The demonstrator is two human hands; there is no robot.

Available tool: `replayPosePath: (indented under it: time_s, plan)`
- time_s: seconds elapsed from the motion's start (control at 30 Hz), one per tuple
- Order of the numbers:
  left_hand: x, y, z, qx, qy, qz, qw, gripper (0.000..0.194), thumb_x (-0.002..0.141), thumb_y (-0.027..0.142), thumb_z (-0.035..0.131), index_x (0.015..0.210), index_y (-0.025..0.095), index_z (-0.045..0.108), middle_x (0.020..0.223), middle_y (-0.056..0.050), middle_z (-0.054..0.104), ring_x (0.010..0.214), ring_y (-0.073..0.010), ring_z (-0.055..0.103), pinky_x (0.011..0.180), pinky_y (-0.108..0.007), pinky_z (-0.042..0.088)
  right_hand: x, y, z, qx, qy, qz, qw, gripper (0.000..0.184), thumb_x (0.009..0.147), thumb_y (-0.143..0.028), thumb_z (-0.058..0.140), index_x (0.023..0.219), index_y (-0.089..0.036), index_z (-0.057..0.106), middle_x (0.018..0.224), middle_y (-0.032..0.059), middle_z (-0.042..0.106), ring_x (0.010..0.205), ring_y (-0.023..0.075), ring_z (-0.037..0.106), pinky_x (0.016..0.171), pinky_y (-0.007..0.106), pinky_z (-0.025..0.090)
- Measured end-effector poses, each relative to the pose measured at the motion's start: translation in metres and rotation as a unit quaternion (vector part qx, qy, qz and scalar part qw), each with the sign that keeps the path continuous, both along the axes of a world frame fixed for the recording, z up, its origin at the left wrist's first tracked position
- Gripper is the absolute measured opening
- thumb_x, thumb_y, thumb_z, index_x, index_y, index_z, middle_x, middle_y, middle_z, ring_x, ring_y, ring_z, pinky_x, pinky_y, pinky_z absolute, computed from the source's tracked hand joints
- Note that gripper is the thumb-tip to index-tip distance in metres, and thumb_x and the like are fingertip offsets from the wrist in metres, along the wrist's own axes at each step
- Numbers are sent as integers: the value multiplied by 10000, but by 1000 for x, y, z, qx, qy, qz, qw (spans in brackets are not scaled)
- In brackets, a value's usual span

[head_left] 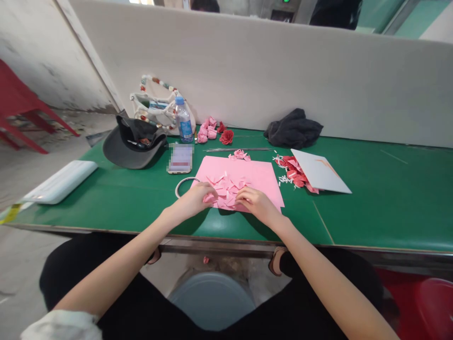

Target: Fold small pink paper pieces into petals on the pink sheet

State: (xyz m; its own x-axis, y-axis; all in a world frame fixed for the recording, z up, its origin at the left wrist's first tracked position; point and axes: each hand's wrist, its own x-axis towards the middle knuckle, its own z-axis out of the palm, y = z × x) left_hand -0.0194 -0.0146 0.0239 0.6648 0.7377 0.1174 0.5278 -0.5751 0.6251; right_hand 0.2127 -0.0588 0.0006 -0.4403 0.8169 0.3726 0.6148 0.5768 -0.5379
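In the head view, pink paper sheets (262, 172) lie stacked on the green table, with a loose pile of cut pink paper pieces (226, 186) on top. My left hand (198, 197) rests at the pile's left side, fingers curled in against a pink piece. At the right side of the pile, my right hand (255, 200) has thumb and fingers pinched together at another pink piece. A roll of tape (180, 186) lies flat beside my left hand. Just beyond the sheets sit several small folded pink pieces (239, 155).
Behind stand a water bottle (184, 123), a beaded bag (155, 109), a dark cap (132, 146) and a phone (180, 158). Pink paper flowers (207, 130) and a red paper flower (226, 137) lie near the partition (247, 71). Red scraps (295, 172) sit under a white card (320, 170).
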Motion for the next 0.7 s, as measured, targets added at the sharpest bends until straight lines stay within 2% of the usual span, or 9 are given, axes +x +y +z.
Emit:
replayPosePath:
  time_s: [0.13,0.27,0.37,0.43,0.53,0.6,0.7]
  plan:
    - [-2,0,5,6,22,7,1000,163,738,255,615,852,178,702,959,-96,637,965,-262,550,862,-364,424,4,0,5,33,52,-34,998,150,880,-231,550,783,-195,658,846,56,660,813,182,622,762,327,500]
    - [1,2,8,1,-32,25,999,254,833,345,527,890,159,691,948,-89,648,879,-218,586,806,-332,443,7,-1,14,92,99,-73,988,134,871,-216,563,788,-206,668,845,51,668,827,184,635,757,321,511]
    - [8,0,6,-74,-112,54,989,331,849,424,516,919,145,681,931,-87,667,804,-196,603,723,-304,457,4,-7,20,138,139,-108,975,122,870,-194,562,825,-217,673,862,50,673,868,186,637,793,323,511]
    - [13,-4,4,-189,-178,51,964,363,831,459,550,942,134,664,914,-92,685,788,-187,619,696,-290,469,-1,-11,21,158,164,-112,967,106,863,-197,577,845,-229,677,878,47,675,882,186,638,806,329,514]
    - [21,-13,2,-366,-260,38,893,340,780,439,642,885,115,650,859,-99,706,748,-164,639,662,-261,481,-8,-16,18,160,171,-79,969,103,861,-196,583,866,-240,677,901,41,678,894,181,638,812,332,521]
    - [26,-18,1,-427,-291,39,855,303,715,380,726,802,98,657,809,-97,711,704,-151,640,630,-244,477,-12,-18,15,155,167,-56,972,98,860,-191,586,874,-238,671,905,38,676,894,175,638,816,333,523]
    - [29,-21,0,-455,-317,63,830,287,631,307,799,754,76,680,744,-87,711,662,-144,639,617,-242,479,-14,-18,11,152,162,-56,973,93,861,-185,583,873,-231,664,914,43,661,900,171,631,824,337,522]
